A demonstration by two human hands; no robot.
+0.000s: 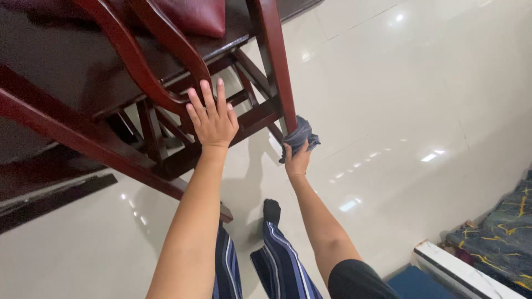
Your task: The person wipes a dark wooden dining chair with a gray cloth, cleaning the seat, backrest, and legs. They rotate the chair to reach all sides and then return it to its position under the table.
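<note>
Right hand [297, 160] clamps grey cloth [301, 135] against chair leg [277, 66], wiping midway down; left hand [213, 119] flat, fingers spread, steadying armrest [133, 61]; lower rungs likely left

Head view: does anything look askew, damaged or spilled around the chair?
Nothing stands out. The left hand rests flat on the dark red wooden chair; the right hand presses a grey cloth to its leg. The floor shows only glare.

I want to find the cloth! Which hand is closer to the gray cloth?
Right. The right hand grips the gray cloth, pressing it against the chair leg. The left hand rests apart on the curved armrest.
</note>
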